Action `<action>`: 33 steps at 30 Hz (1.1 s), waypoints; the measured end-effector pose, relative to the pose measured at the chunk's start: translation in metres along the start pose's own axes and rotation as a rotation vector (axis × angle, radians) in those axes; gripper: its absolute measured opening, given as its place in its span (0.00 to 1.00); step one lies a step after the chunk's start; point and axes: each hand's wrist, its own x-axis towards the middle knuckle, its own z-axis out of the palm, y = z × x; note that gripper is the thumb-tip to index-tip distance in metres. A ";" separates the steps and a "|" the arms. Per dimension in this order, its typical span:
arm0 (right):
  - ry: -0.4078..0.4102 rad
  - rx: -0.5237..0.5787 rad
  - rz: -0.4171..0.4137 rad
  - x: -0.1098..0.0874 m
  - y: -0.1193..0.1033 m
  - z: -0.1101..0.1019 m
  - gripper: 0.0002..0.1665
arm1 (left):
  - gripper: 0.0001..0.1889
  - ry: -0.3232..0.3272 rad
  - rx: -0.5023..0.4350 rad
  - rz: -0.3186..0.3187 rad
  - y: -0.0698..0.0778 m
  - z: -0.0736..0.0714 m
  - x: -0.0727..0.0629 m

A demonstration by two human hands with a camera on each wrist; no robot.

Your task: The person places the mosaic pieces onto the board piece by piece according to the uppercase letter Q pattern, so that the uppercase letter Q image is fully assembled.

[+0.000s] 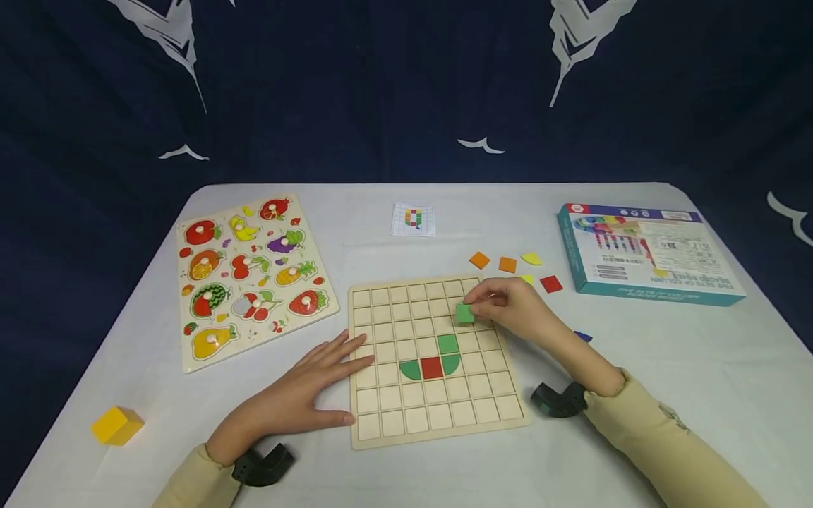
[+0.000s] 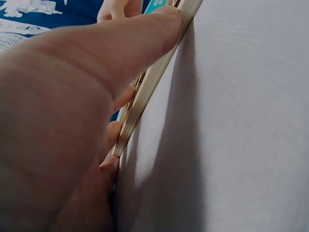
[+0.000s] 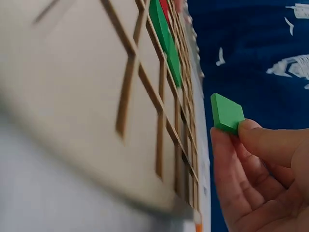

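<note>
My right hand (image 1: 513, 305) pinches a green square tile (image 1: 465, 313) between thumb and fingertips. In the right wrist view the tile (image 3: 227, 114) is held up, apart from the board's surface. Below it lies a wooden grid board (image 1: 394, 416). Seated in its cells are a red square tile (image 1: 432, 367), another green square tile (image 1: 447, 343) and two green quarter-round tiles, one on the left (image 1: 410, 370) and one on the right (image 1: 452, 364). My left hand (image 1: 298, 395) is spread at the board's left edge, its fingertips and thumb touching the rim.
Loose orange, yellow, red and blue tiles (image 1: 507, 264) lie beyond and right of the board. A patterned card (image 1: 413, 220) lies at the back. A fruit peg puzzle (image 1: 254, 282) is on the left, a yellow block (image 1: 117, 425) nearer, and a teal box (image 1: 654, 254) on the right.
</note>
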 end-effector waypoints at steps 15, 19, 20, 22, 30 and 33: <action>-0.113 -0.134 -0.104 0.019 -0.007 0.026 0.05 | 0.42 -0.010 -0.012 -0.022 0.000 0.000 0.000; -0.129 -0.171 -0.128 0.019 -0.008 0.026 0.05 | 0.42 -0.007 -0.005 -0.019 -0.001 0.000 0.000; -0.128 -0.180 -0.134 0.018 -0.009 0.025 0.05 | 0.42 -0.005 -0.002 -0.016 -0.001 0.000 0.000; -0.125 -0.198 -0.150 0.019 -0.009 0.026 0.05 | 0.42 -0.004 -0.001 -0.018 -0.001 -0.001 0.000; -0.090 -0.260 -0.201 0.022 -0.008 0.022 0.04 | 0.41 0.007 -0.014 -0.009 0.001 -0.001 -0.001; -0.027 -0.222 -0.127 0.028 -0.005 0.012 0.06 | 0.40 0.013 -0.014 0.002 0.001 -0.001 -0.001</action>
